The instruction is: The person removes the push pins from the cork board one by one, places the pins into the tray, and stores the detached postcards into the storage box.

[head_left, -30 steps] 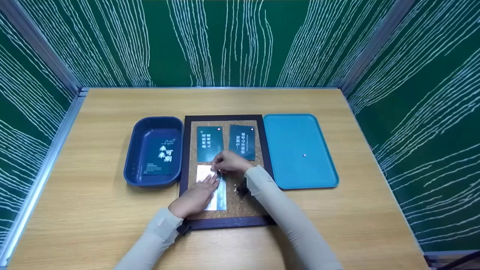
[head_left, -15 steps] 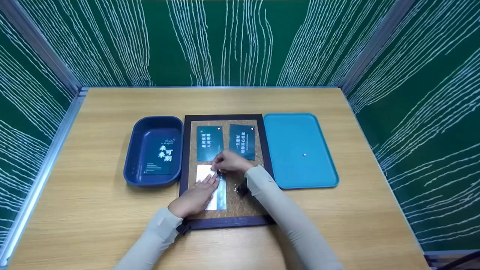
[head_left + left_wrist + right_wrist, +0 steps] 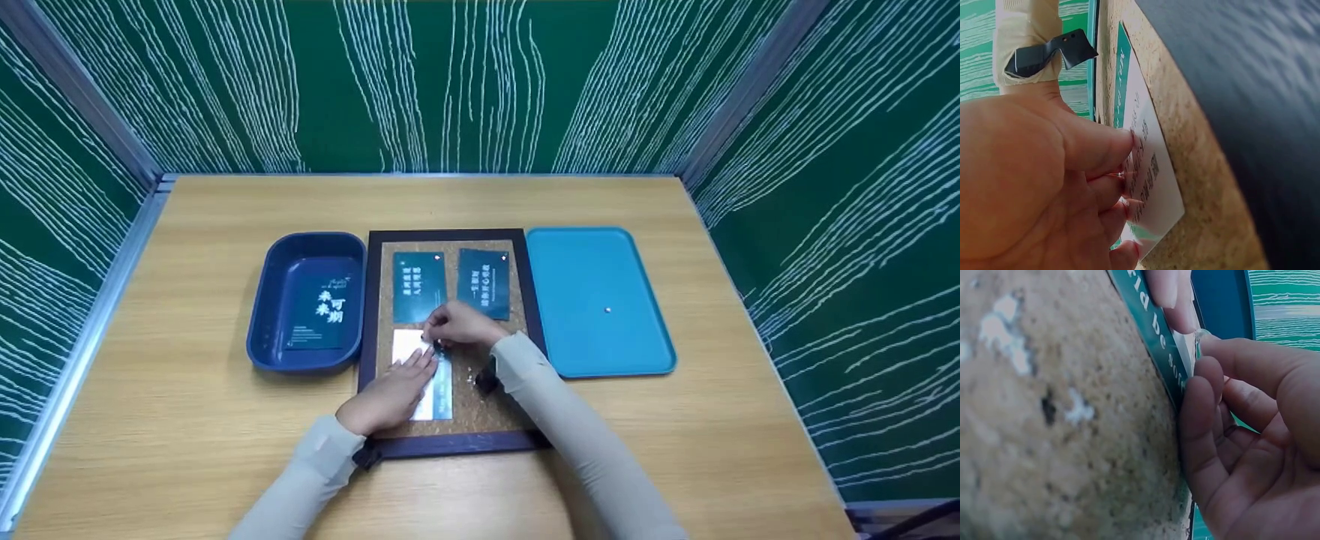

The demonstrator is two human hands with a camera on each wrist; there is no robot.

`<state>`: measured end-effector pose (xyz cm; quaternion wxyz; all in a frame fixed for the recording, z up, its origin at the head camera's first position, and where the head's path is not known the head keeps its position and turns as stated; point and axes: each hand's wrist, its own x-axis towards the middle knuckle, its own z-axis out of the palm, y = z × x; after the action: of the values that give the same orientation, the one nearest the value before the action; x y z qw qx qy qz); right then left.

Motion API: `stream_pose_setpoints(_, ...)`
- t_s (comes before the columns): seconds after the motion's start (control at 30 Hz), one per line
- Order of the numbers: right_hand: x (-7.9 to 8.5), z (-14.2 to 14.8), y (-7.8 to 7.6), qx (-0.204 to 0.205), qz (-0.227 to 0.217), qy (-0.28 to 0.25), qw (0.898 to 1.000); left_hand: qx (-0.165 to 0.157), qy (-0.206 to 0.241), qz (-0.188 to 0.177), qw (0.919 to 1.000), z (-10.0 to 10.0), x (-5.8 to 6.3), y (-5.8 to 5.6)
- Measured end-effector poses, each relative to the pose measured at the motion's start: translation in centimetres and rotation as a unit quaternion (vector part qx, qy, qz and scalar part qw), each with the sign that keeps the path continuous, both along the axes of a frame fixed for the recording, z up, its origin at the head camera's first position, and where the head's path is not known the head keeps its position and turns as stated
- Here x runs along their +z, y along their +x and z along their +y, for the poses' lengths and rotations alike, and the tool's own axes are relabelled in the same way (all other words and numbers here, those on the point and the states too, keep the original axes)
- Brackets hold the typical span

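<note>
On the cork board (image 3: 487,420) lies a white-and-green card (image 3: 444,397), near the board's lower left. My left hand (image 3: 394,394) rests on this card with fingers extended; in the left wrist view its fingertips touch the printed face of the card (image 3: 1154,185). At the card's upper edge my right hand (image 3: 463,324) pinches a small translucent pushpin (image 3: 1202,333) between thumb and finger. The pin's point is hidden. Two dark green cards, one upper left (image 3: 418,289) and one upper right (image 3: 486,281), each bear a pin near the top right corner.
Left of the board stands a dark blue bin (image 3: 259,330) with another green card (image 3: 319,315) inside. A light blue tray (image 3: 592,262) lies to the right, holding one small pin (image 3: 607,310). White flecks (image 3: 1008,332) mark the cork.
</note>
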<state>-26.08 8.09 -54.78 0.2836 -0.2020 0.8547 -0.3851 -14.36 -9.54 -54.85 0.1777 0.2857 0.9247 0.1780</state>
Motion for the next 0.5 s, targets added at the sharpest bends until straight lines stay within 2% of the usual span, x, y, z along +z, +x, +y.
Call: stream_pose_setpoints(0.5,0.12,0.25,0.15,-0.01,-0.002,-0.028,1.0,-0.009,-0.004,0.007,0.9999,-0.04,-0.14,-0.01)
